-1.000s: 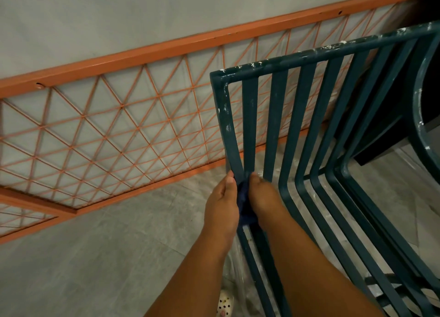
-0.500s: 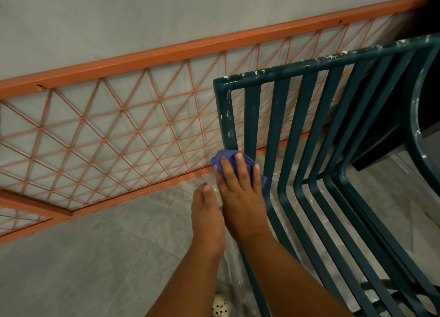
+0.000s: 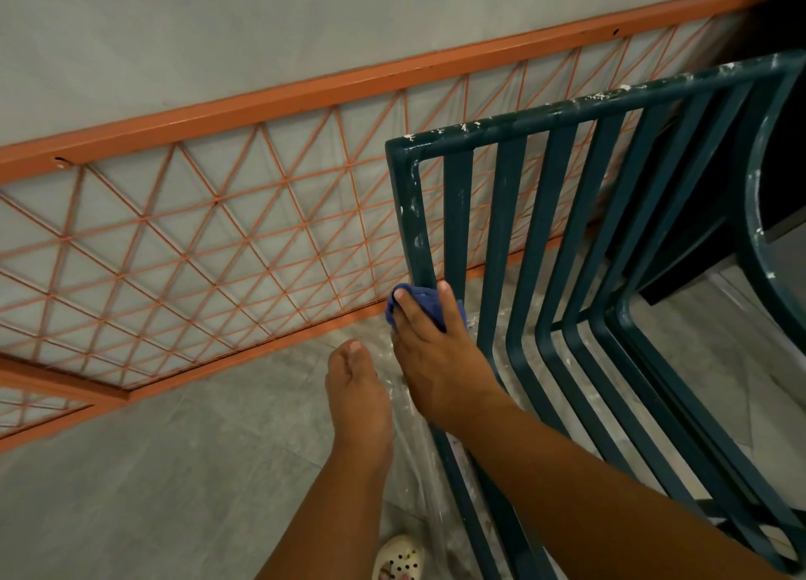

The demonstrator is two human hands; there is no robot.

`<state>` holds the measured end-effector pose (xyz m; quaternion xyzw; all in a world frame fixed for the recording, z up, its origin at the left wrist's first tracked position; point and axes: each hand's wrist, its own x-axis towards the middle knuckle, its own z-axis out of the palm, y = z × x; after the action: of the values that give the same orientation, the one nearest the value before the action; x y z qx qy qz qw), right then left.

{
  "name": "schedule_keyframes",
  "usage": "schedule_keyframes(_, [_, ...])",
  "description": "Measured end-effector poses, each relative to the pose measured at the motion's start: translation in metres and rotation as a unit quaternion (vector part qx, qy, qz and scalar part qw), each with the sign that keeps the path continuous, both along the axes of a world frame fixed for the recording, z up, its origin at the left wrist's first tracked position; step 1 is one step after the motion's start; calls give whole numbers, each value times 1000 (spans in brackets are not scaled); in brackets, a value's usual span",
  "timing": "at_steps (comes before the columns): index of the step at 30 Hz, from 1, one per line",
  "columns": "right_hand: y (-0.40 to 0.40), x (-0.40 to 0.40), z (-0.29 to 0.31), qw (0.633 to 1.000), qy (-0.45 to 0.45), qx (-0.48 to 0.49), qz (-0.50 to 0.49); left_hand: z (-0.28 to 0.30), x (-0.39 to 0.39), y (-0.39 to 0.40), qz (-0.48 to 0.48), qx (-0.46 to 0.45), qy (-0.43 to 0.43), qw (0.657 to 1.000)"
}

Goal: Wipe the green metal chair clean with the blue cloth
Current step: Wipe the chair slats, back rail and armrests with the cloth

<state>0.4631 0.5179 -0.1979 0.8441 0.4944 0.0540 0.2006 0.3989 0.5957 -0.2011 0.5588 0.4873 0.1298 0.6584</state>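
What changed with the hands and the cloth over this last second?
The left hand let go of the blue cloth and dropped away, empty. The right hand kept it and slid it up the chair's outer left bar. The chair and orange railing stayed put.

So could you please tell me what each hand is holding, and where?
The right hand presses the bunched blue cloth against the green chair's outermost slat; left hand holds nothing.

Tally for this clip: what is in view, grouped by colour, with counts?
Green: 1, the metal chair
Blue: 1, the cloth under the right hand
Orange: 1, the lattice railing
White: 1, the perforated shoe
Total: 4 things, not counting the two hands; the left hand holds nothing.
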Motion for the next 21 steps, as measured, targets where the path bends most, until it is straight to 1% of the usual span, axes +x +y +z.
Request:
schedule_keyframes(2, [-8, -2, -10, 998, 47, 35, -8, 2, 2, -3, -15, -6, -3, 1000])
schedule_keyframes(5, [-35, -17, -30, 987, 114, 104, 41, 7, 6, -4, -41, -8, -18, 999])
schedule_keyframes(7, [-54, -23, -43, 973, 140, 172, 60, 11, 10, -1, -57, -14, -35, 998])
schedule_keyframes(8, [-60, -24, -48, 960, 162, 226, 34, 13, 13, 0, -64, -17, -47, 997])
schedule_keyframes(9, [-62, -24, -51, 936, 192, 295, -14, 16, 16, 1, -71, -22, -60, 995])
schedule_keyframes(10, [-61, -23, -51, 899, 226, 369, -73, 19, 18, 0, -75, -24, -73, 994])
schedule_keyframes(11, [-56, -22, -47, 850, 260, 439, -136, 21, 21, 0, -79, -24, -82, 993])
schedule_keyframes(13, [-38, -18, -29, 734, 312, 555, -238, 26, 29, -1, -85, -16, -100, 991])
schedule_keyframes(14, [-27, -14, -17, 690, 319, 592, -267, 28, 33, -1, -88, -11, -106, 990])
schedule_keyframes(15, [-17, -9, -6, 667, 311, 616, -281, 29, 38, -1, -94, -8, -111, 989])
schedule_keyframes(16, [-6, -1, 4, 662, 291, 632, -279, 32, 42, -1, -100, -9, -118, 988])
schedule_keyframes(17, [3, 7, 14, 672, 265, 640, -263, 34, 46, 0, -103, -15, -126, 986])
schedule_keyframes(19, [22, 25, 25, 713, 214, 634, -212, 38, 53, 3, -104, -34, -144, 983])
schedule_keyframes(21, [35, 41, 22, 768, 181, 588, -177, 39, 56, 6, -105, -34, -148, 983])
